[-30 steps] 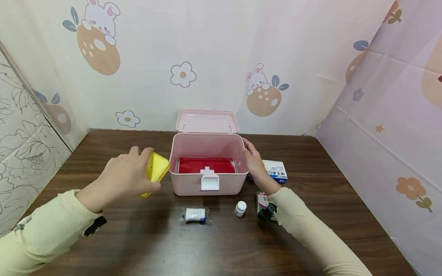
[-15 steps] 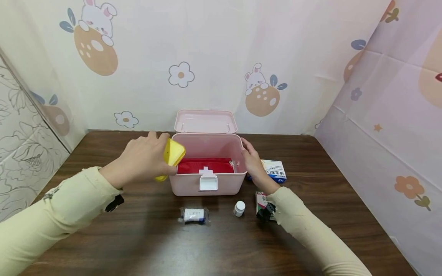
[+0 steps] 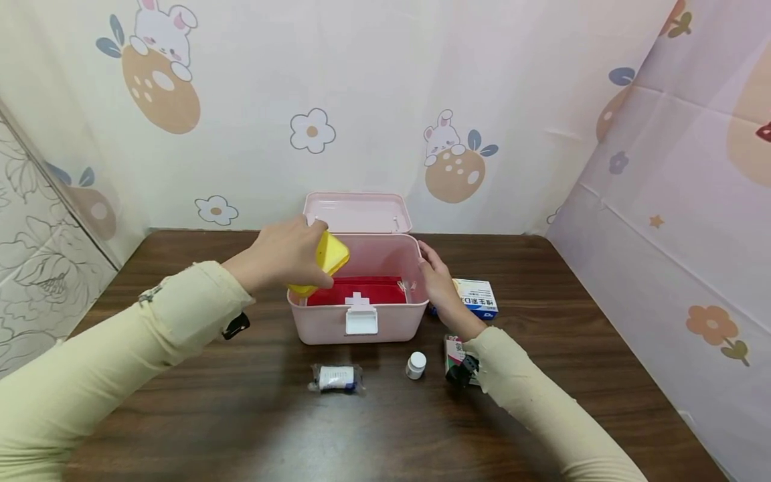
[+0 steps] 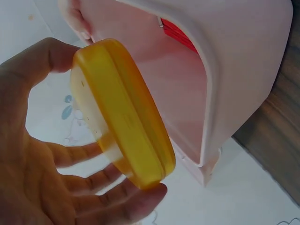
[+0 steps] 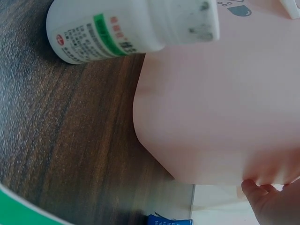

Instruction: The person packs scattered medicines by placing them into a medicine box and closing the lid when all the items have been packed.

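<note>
My left hand [image 3: 286,254] grips a yellow plastic case [image 4: 126,112] between thumb and fingers, tilted over the left rim of a pink first-aid box [image 3: 355,328]. The left wrist view has the case just outside or above the box's opening. With its lid [image 3: 358,211] raised at the back, the box has a red zippered pouch [image 3: 367,288] lying inside. My right hand [image 3: 442,288] holds the box's right wall at the rim; in the right wrist view its fingers [image 5: 255,192] touch the pink side.
In front of the box lie a wrapped white roll [image 3: 336,378] and a white pill bottle [image 3: 415,365]. A green-and-white carton [image 3: 454,351] sits under my right wrist. Behind that wrist is a blue-and-white carton [image 3: 477,298]. A patterned curtain [image 3: 253,100] hangs behind the table [image 3: 241,415].
My left hand has carried the yellow case rightward and up, from left of the box to over its left rim. My right hand stays on the box's right side.
</note>
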`<action>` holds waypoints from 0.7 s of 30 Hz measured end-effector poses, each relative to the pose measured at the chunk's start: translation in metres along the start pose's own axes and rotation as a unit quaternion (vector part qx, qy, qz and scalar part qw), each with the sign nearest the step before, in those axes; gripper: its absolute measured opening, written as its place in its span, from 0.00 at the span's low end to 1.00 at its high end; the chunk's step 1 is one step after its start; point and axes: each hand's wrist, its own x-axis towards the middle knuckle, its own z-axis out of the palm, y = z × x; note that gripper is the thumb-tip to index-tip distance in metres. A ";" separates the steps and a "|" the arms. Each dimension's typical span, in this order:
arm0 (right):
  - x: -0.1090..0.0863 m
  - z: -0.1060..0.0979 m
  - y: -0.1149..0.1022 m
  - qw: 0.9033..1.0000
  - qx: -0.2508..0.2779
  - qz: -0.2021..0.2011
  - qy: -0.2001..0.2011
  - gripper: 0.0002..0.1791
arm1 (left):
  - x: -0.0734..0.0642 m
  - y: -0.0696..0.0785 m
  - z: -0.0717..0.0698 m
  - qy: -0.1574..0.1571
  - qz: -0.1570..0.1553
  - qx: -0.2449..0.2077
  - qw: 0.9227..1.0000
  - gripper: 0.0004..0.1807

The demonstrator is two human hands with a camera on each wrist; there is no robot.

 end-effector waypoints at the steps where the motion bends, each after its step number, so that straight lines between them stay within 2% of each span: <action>1: 0.000 0.000 0.000 1.000 0.001 0.000 0.000 0.28 | 0.004 0.000 0.001 -0.003 0.003 0.001 1.000 0.42; 6: -0.001 0.001 -0.001 1.000 -0.001 -0.001 0.001 0.28 | 0.022 -0.001 0.006 -0.021 0.024 0.008 0.999 0.44; 13: -0.001 0.000 0.000 1.000 -0.005 -0.001 0.000 0.29 | 0.040 -0.004 0.016 -0.041 0.064 0.014 0.997 0.44; 16: -0.001 0.000 0.000 1.000 -0.007 0.000 0.002 0.28 | 0.047 -0.006 0.022 -0.062 0.081 0.016 0.995 0.46; 21: -0.001 0.000 0.000 1.000 -0.014 0.004 0.004 0.29 | 0.057 -0.009 0.034 -0.095 0.107 0.048 0.988 0.46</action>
